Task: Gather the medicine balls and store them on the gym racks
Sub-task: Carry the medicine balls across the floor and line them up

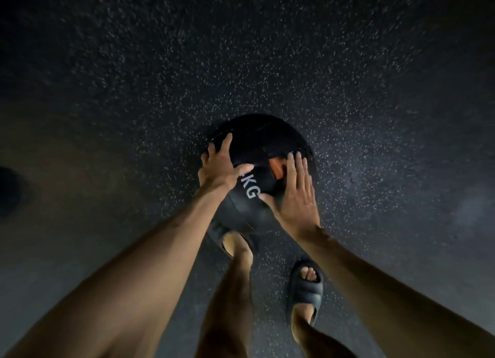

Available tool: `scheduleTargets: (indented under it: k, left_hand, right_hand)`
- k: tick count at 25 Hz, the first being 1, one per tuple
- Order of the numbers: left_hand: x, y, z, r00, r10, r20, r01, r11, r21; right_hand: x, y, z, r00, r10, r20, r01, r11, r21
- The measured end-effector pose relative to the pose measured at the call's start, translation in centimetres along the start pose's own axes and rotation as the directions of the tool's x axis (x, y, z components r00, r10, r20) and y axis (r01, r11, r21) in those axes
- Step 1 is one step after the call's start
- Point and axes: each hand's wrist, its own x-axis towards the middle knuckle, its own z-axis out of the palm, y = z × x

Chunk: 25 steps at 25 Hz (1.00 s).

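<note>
A black ball [257, 167] marked "KG" in pale letters, with an orange patch near its top, sits low over the speckled floor [267, 63], straight ahead of the person and just past the feet. Whether it rests on the floor or is already clear of it cannot be told from this angle. The left hand [222, 167] is spread on the ball's left flank, fingers curled over the far curve and thumb lying across the lettering. The right hand [294, 194] presses flat on the right flank, fingers open and pointing up past the orange patch. So both hands clamp the ball by side pressure alone, with nothing hooked beneath it. That is the weak point: the surface looks smooth, and if the palms stay high on the sides a heavy ball could slide down through them as it comes up. The left foot [235, 245] is partly under the ball's near edge and the right sandal [304, 290] is close by, and the toes are bare, so a drop would likely land on them. No rack is in view, and the light is dim, which could make the carry less sure.
</note>
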Motion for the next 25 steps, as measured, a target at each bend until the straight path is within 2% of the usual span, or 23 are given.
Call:
scheduleTargets:
  k: [3,5,8,10,12,15,17,18,20,22,25]
  left_hand:
    - [1.7,0.1,-1.6,0.982,0.060,-0.177,-0.072,0.996,-0.059]
    - [1.4,-0.5,-1.7,0.964,0.141,-0.225,-0.155,0.987,-0.048]
    - [0.8,-1.8,-1.8,0.938,0.317,-0.141,-0.309,0.948,0.078]
    - [1.7,-1.9,-2.7,0.937,0.346,-0.046,-0.338,0.934,0.118]
    - [4.0,-0.4,-4.0,0.952,0.304,0.014,-0.304,0.947,0.107]
    - [8.1,2.5,-7.0,0.978,0.204,0.050,-0.207,0.976,0.066]
    - [11.1,4.6,-9.3,0.991,0.123,0.044,-0.123,0.992,0.001]
    - [12.6,5.7,-10.3,0.996,0.084,-0.002,-0.084,0.996,-0.028]
    - [15.2,7.9,-11.8,0.989,0.004,-0.149,-0.018,0.996,-0.091]
    - [16.8,9.4,-12.4,0.962,-0.018,-0.271,-0.020,0.990,-0.136]
    - [17.1,10.2,-12.8,0.937,0.162,-0.311,-0.182,0.983,-0.035]
  right_hand:
    - [6.1,-3.0,-1.3,0.997,0.069,0.045,-0.068,0.997,-0.022]
    - [9.9,-4.6,-2.4,0.990,0.106,0.088,-0.105,0.994,-0.021]
    - [15.0,-6.8,-3.9,0.959,0.268,0.093,-0.268,0.963,-0.010]
    - [17.7,-8.2,-4.9,0.927,0.366,0.084,-0.368,0.930,0.003]
    - [18.8,-8.6,-5.7,0.944,0.326,0.040,-0.327,0.945,0.005]
    - [16.6,-7.2,-6.1,0.995,0.091,-0.027,-0.093,0.993,-0.074]
    - [14.8,-5.5,-5.9,1.000,-0.019,0.014,0.021,0.989,-0.146]
    - [14.7,-4.8,-5.8,0.999,-0.036,0.040,0.041,0.987,-0.155]
    - [17.3,-4.2,-6.3,0.998,-0.010,0.060,0.015,0.996,-0.090]
    - [22.0,-4.7,-7.5,0.997,0.009,0.073,-0.008,1.000,-0.014]
    - [30.0,-4.8,-10.2,0.992,0.067,0.109,-0.069,0.998,0.015]
